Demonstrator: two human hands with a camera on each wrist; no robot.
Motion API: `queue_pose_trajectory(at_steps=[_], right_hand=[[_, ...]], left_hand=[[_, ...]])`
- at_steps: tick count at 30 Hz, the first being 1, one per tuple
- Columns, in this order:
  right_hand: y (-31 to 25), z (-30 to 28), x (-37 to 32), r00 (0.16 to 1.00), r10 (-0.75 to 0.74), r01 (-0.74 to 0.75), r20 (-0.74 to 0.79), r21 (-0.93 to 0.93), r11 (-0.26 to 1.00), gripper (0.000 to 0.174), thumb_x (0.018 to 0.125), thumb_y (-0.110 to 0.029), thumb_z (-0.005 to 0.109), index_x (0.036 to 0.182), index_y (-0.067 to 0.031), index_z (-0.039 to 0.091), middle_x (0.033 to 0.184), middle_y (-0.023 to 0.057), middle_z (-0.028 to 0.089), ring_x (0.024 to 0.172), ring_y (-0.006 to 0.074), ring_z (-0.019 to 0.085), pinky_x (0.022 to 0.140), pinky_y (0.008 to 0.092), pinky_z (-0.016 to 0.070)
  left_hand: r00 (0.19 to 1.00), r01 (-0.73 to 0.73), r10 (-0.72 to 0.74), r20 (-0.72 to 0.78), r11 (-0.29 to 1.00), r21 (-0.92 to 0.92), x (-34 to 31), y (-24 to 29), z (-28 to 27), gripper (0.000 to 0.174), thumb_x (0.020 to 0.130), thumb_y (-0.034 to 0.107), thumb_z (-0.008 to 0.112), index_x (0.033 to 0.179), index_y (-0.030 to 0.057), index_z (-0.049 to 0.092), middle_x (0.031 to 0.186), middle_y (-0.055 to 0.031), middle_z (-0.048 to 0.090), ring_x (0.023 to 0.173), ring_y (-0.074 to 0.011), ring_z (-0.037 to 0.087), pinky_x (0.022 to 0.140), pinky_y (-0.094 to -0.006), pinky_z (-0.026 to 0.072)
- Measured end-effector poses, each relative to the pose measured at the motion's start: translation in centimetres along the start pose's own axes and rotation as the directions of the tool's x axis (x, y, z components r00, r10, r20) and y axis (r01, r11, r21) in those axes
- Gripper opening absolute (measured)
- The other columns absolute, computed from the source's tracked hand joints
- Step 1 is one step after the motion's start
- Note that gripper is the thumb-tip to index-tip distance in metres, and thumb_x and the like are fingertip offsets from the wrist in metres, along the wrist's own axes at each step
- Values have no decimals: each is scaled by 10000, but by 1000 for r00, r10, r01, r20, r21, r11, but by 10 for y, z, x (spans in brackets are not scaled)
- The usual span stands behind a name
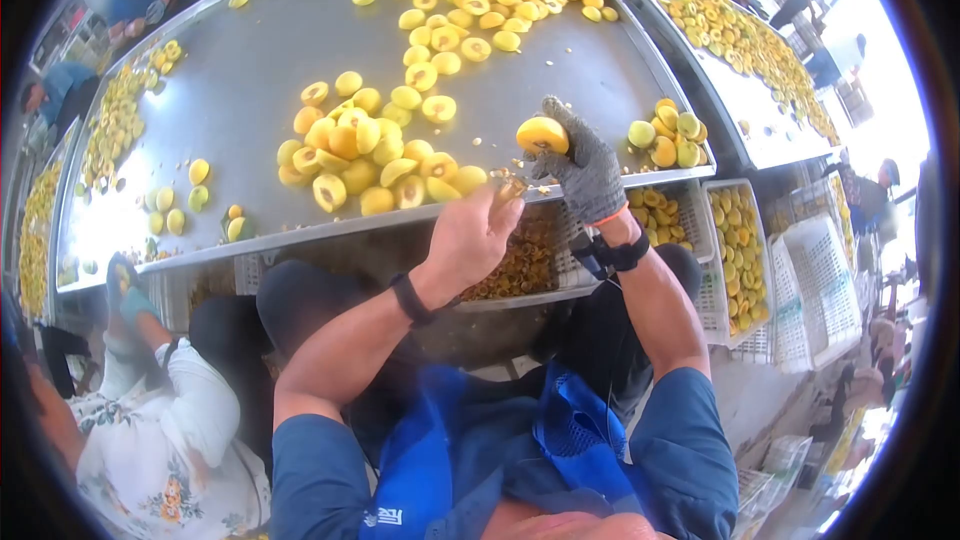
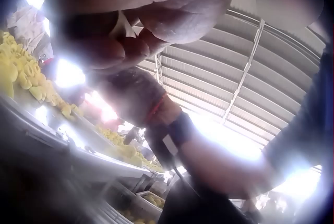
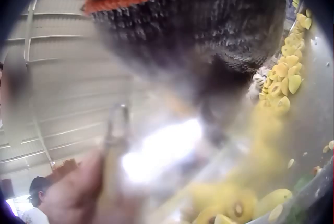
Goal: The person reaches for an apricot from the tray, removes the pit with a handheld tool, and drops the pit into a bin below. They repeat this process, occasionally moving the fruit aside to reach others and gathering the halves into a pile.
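Observation:
My right hand (image 1: 588, 172), in a grey knit glove with an orange cuff, grips a halved yellow peach (image 1: 543, 135) above the metal table's front edge. The brownish centre of its cut face shows in the head view. Just left of it, my bare left hand (image 1: 470, 240) pinches a small hand tool; the right wrist view shows its thin metal loop (image 3: 119, 117), blurred. The tool's tip is apart from the peach. A heap of peach halves (image 1: 350, 145) lies on the table (image 1: 250, 50) beyond my left hand.
More halves (image 1: 470, 0) spread across the table's far side, with a small pile (image 1: 670, 135) at the right corner. Below the edge stands a crate of brown scraps (image 1: 520, 265). White crates of peaches (image 1: 740, 250) stand at right. A person (image 1: 170, 440) sits close at left.

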State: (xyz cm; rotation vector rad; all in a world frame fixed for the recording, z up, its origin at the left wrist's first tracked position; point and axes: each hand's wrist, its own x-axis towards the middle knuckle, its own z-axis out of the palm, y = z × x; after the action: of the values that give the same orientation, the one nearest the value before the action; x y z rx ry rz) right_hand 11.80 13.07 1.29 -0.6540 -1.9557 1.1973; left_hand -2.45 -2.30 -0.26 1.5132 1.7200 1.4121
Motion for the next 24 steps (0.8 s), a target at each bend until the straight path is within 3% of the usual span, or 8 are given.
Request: queue_pose_trajectory(at_steps=[1,2,8,11,14,17,20,24], right_hand=[[-3,-1,-7,995,-88,87,-39,-41,995,648,879,-29,772,1474,-13,515,1300,120,678,1119,185,672,944,333,567],[-8,-2,-12,997,-51,48,-53,-64,997,663,858,-32,793,1460,3,517,1340,127,671,1197,191,640,1037,350,520],[0,-7,-22,975,-197,167,-100,-247,955,594,862,-27,806,1411,-18,580,1278,98,684,1148,174,643,985,346,527],[-3,0,-27,986,-66,82,-156,95,992,544,870,-51,798,1377,-15,602,1244,96,693,1118,180,651,962,319,533],[-15,-11,-25,966,257,-220,-16,470,855,549,883,-37,761,1397,-21,572,1231,98,687,1102,176,647,939,300,540],[-21,-12,-24,981,191,-165,26,625,763,597,893,-19,721,1453,-30,515,1249,106,671,1110,167,639,929,298,550],[-21,-12,-27,956,277,-252,101,768,589,650,883,-17,721,1484,-30,474,1276,112,655,1128,179,637,937,313,557],[-9,-14,-27,965,235,-242,113,728,641,692,861,-26,754,1493,-28,469,1292,115,649,1141,191,635,950,321,560]], left_hand=[[1000,-9,9,-12,1000,-18,0,-2,6,350,1016,290,624,895,-33,563,648,-192,569,577,-303,557,571,-398,425],[1000,-16,15,-25,999,-36,0,-5,11,351,1020,293,622,901,-33,565,647,-178,562,579,-275,548,574,-387,423],[1000,-12,9,-30,997,-70,4,-5,17,360,1042,310,604,914,-23,560,668,-65,514,637,-127,463,586,-331,407],[999,-19,15,-37,993,-118,4,-4,20,359,1045,311,603,917,-21,560,683,-36,511,656,-105,450,592,-316,405],[999,-22,15,-43,987,-161,3,1,21,351,1046,306,604,929,-23,568,686,-24,515,656,-100,448,593,-309,407],[999,-33,30,-21,987,-160,1,1,18,342,1046,300,606,944,-25,578,683,-23,522,646,-103,455,591,-310,411],[998,-65,61,-27,986,-156,0,0,18,334,1043,294,611,955,-26,584,677,-35,529,630,-119,465,588,-318,415],[993,-111,104,-55,984,-136,-1,2,15,327,1038,291,618,963,-26,590,670,-62,529,615,-149,475,589,-327,421]])
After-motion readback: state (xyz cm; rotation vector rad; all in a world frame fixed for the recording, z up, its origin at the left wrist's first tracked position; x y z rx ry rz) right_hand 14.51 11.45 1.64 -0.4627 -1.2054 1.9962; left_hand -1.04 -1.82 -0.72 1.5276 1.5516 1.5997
